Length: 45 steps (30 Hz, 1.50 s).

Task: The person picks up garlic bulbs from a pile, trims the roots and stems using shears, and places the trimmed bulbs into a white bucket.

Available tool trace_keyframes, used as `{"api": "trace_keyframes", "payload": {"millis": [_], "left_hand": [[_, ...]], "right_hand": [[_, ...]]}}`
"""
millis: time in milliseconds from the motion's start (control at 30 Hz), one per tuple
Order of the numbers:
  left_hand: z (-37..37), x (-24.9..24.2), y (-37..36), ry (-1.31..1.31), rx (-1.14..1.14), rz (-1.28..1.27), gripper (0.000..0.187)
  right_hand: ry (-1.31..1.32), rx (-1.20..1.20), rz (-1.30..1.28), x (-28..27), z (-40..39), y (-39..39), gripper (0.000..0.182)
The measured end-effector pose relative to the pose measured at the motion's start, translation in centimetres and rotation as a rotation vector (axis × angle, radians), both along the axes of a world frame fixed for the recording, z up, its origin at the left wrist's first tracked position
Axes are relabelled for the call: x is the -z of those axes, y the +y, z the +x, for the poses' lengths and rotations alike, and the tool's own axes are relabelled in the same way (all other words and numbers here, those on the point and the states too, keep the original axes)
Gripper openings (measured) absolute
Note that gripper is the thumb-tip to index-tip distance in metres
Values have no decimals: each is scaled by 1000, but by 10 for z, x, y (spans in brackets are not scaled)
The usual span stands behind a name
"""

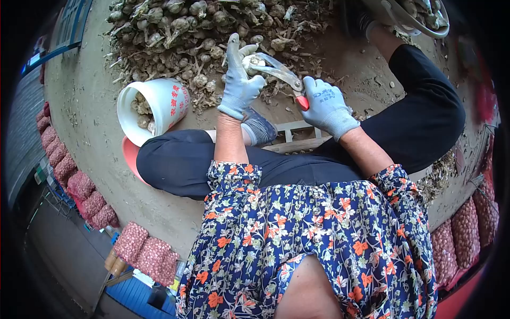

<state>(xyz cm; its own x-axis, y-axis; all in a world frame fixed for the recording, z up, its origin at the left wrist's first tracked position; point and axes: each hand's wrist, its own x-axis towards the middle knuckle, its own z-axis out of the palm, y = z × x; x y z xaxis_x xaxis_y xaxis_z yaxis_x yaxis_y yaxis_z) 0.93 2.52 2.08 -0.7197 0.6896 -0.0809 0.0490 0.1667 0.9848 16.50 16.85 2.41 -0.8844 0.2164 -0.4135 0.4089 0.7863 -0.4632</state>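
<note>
My left hand, in a pale grey-blue glove, holds a whitish garlic bulb between thumb and fingers. In my right hand, gloved alike, are metal shears with red on the handle. Their blades are apart and reach to the bulb, at its right side. Beyond both hands lies a large heap of garlic with dry stems and roots. Left of my left hand a white bucket with red writing lies tilted, some bulbs inside it.
A second container holding garlic stands at the top right, by my foot. My bent legs frame the work spot, with a slatted wooden piece between them. Red net sacks line the lower left; more sacks are at the right.
</note>
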Motion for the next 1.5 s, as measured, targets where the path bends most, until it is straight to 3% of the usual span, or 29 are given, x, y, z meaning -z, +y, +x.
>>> {"api": "trace_keyframes", "payload": {"millis": [100, 233, 400, 700, 867, 1233, 1367, 1500], "left_hand": [[-3, -8, -5, -48, 48, -94, 100], [-3, -14, -11, -133, 164, -40, 99], [-3, -9, -7, 116, 220, -159, 106], [-1, -44, -8, 39, 301, -158, 104], [-5, -29, -10, -85, 328, -111, 104], [-3, -12, -22, -282, 213, 32, 106], [0, -10, -25, -337, 195, 140, 109], [9, -19, -27, -263, 244, -53, 104]], "right_hand": [[16, -44, 24, -4, -3, 1, 35], [3, -132, 14, -6, -1, 6, 36], [-130, -187, -74, -7, 4, 5, 41], [26, -278, -82, -13, 8, 6, 39], [-55, -271, -132, -7, 9, 1, 40], [-129, -153, -252, 8, 10, -8, 33], [43, -124, -240, 3, 16, -6, 31], [25, -209, -143, 8, 15, -10, 28]]}}
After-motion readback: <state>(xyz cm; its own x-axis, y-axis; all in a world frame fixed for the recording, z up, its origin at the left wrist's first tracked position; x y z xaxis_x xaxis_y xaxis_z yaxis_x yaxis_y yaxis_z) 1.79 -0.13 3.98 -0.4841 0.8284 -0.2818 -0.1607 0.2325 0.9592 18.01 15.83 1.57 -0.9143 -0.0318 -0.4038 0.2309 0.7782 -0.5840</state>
